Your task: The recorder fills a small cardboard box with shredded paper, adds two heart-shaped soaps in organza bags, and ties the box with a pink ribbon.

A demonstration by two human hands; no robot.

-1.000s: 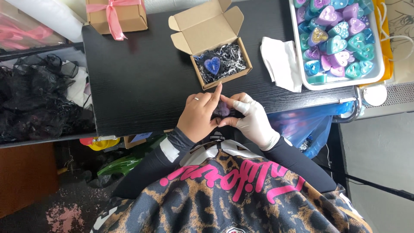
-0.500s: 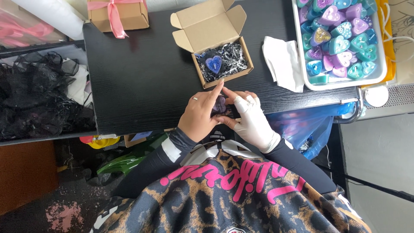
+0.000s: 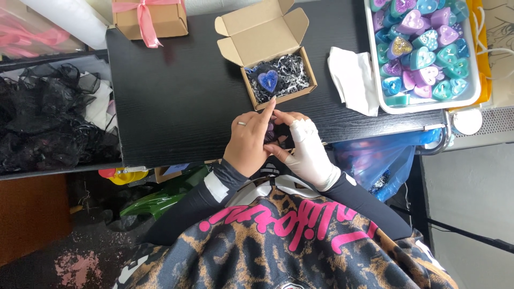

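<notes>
Grip: both hands closed together on a small dark purple piece (image 3: 271,134), centre of frame, at the near edge of the table; the piece is mostly hidden between the fingers, its shape unclear. Left hand (image 3: 250,142): bare, ring on one finger, forefinger pointing up toward the open box. Right hand (image 3: 308,150): in a white glove, fingers curled against the left.

Items, largest first:
- Table (image 3: 176,101): black, wood-grained top, filling the upper middle of frame.
- Black netting heap (image 3: 48,126): left edge of frame, beside the table.
- White tray (image 3: 423,104): upper right, filled with heart-shaped pieces (image 3: 423,56) in teal, purple and pink.
- Open cardboard box (image 3: 265,51): upper centre, flaps raised, lined with black shredded paper, just above the hands.
- Closed cardboard box (image 3: 152,18): upper left, tied with a pink ribbon.
- White cloth (image 3: 353,80): between open box and tray.
- Blue heart (image 3: 267,80): lying in the shredded paper inside the open box.
</notes>
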